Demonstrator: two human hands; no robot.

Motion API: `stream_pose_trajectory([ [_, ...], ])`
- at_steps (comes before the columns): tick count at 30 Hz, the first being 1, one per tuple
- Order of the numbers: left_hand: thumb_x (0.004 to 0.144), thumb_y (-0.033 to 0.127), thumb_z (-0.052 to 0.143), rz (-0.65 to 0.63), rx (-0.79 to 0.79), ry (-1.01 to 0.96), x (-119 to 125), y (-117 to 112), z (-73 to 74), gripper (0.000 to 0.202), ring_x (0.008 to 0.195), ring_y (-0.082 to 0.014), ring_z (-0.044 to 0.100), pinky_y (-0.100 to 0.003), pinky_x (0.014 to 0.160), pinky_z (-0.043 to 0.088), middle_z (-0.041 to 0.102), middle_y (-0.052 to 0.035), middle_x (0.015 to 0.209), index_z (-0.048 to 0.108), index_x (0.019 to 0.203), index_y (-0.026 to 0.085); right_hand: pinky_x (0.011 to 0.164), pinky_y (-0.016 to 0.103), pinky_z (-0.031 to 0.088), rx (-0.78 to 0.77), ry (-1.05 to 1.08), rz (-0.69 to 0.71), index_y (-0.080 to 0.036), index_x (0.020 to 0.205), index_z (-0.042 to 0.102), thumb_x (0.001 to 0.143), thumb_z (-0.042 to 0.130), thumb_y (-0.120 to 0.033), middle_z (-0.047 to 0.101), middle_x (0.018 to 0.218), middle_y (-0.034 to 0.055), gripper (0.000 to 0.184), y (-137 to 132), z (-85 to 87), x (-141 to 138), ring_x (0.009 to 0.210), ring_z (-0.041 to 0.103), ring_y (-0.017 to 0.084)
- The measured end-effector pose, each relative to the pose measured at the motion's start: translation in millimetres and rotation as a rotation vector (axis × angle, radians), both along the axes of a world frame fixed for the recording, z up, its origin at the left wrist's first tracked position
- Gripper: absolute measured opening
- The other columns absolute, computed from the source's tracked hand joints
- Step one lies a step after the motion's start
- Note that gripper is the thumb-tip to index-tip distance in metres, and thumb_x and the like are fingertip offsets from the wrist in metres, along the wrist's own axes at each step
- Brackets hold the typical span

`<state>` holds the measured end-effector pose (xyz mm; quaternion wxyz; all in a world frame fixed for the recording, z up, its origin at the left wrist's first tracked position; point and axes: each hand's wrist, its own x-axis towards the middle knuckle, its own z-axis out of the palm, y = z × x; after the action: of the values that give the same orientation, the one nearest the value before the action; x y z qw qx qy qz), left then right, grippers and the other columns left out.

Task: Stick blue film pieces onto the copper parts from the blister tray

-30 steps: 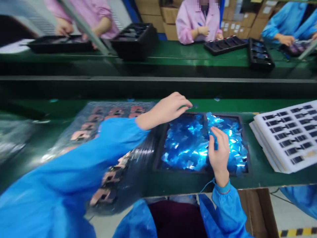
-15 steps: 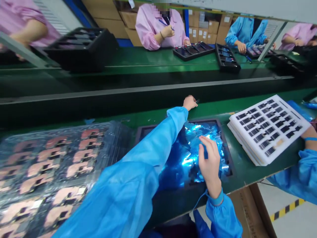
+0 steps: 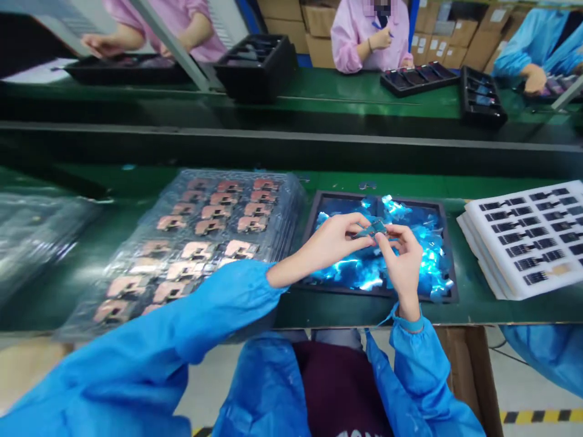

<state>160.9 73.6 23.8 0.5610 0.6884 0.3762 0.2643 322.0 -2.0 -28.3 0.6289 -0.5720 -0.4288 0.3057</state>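
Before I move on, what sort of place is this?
Likely an electronics assembly line: plastic trays of components, a white tray of black parts, and co-workers at a green bench.

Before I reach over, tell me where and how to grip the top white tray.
Once free, the right hand would probably best come from the left, pinching the top white tray by its left rim: that edge faces it, exposed, while dark parts sit inward in rows.

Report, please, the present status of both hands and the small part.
Left hand, right hand: both pinching small dark part. Part held above black tray with blue film pieces. White foam trays at right, apart from both hands.
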Motion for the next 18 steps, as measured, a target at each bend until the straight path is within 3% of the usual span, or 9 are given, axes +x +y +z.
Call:
stream_pose_trajectory([
  [3, 0.087, 0.03, 0.082, 0.127, 0.21, 0.057, -16.6, -28.8, 1.6, 0.008, 0.086, -0.028, 0.076, -0.034, 0.076, 0.054, 0.081, -0.0053, 0.09, 0.079, 0.092, 0.024, 0.071, 0.03, 0.063, -0.012, 0.074, 0.093, -0.02, 0.093, 0.075, 0.087, 0.082, -0.041, 0.077, 0.089, 0.0032, 0.023, -10.3, 1.5, -10.0, 0.082, 0.074, 0.019],
  [6, 0.088, 0.031, 0.082, 0.234, 0.278, 0.085, -29.0, -51.4, 0.2, 0.007, 0.087, -0.0292, 0.075, -0.036, 0.082, 0.053, 0.082, -0.0049, 0.093, 0.083, 0.094, 0.028, 0.077, 0.033, 0.064, -0.03, 0.072, 0.178, -0.02, 0.095, 0.076, 0.09, 0.08, -0.042, 0.079, 0.093, 0.0041, 0.022, -18.8, 1.3, -16.1, 0.085, 0.076, 0.021],
  [12, 0.081, 0.033, 0.09, 0.422, 0.099, -0.023, -40.6, -74.2, -20.9, 0.017, 0.084, -0.0288, 0.076, -0.034, 0.078, 0.055, 0.082, -0.0034, 0.089, 0.085, 0.097, 0.027, 0.076, 0.035, 0.065, -0.034, -0.093, 0.243, -0.022, 0.098, 0.077, 0.105, 0.061, -0.043, 0.081, 0.09, 0.0041, 0.027, -22.4, -1.4, -24.3, 0.08, 0.077, 0.021],
  [16, 0.083, 0.034, 0.088, 0.481, 0.043, -0.126, -37.0, -76.9, -37.3, 0.022, 0.088, -0.0276, 0.076, -0.034, 0.082, 0.058, 0.083, -0.0047, 0.096, 0.086, 0.102, 0.024, 0.086, 0.038, 0.065, 0.102, -0.393, 0.159, -0.024, 0.111, 0.079, 0.104, 0.066, -0.036, 0.079, 0.114, 0.0092, 0.019, -19.7, -2.9, -30.6, 0.107, 0.074, 0.024],
  [18, 0.084, 0.034, 0.088, 0.473, 0.001, -0.191, -34.5, -77.7, -42.3, 0.026, 0.095, -0.0287, 0.077, -0.035, 0.086, 0.06, 0.084, -0.0066, 0.104, 0.087, 0.108, 0.024, 0.091, 0.042, 0.065, 0.163, -0.512, 0.098, -0.025, 0.112, 0.079, 0.104, 0.068, -0.032, 0.077, 0.114, 0.0101, 0.016, -18.6, -5.0, -33.0, 0.111, 0.071, 0.025],
])
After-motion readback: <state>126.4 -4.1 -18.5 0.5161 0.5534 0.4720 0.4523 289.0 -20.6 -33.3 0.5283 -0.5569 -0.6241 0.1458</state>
